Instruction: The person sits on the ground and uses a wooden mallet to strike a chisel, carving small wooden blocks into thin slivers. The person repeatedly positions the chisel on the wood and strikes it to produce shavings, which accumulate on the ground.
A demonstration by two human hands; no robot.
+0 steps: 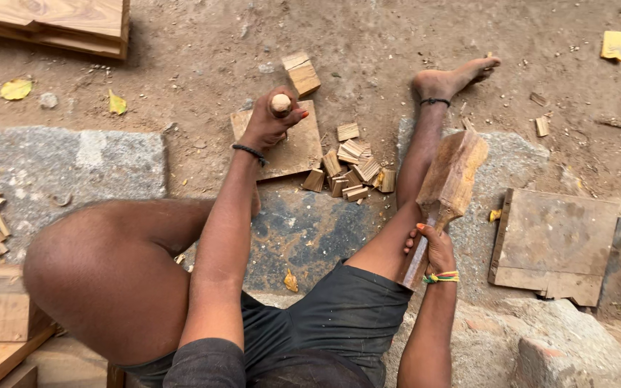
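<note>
**Hand and Tool Position at the Wood-Splitting Station**

While the left hand (271,118) is fisted around a round-ended wooden tool handle (280,104) above a flat square board (292,151), the right hand (436,248) is clamped on the handle of a rough, blocky wooden mallet (451,176), tilted up beside the right leg. Small rectangular split wood blocks (353,172) lie heaped just beside the board on the dusty ground.

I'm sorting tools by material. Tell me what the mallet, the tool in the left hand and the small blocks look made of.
Mallet in the right hand: bare wood, rough and worn, grain showing, unvarnished. Tool handle in the left hand: pale rounded end, probably wood; the rest is hidden by the grip. Small blocks: raw, light wood with clean-cut faces, no finish.
</note>
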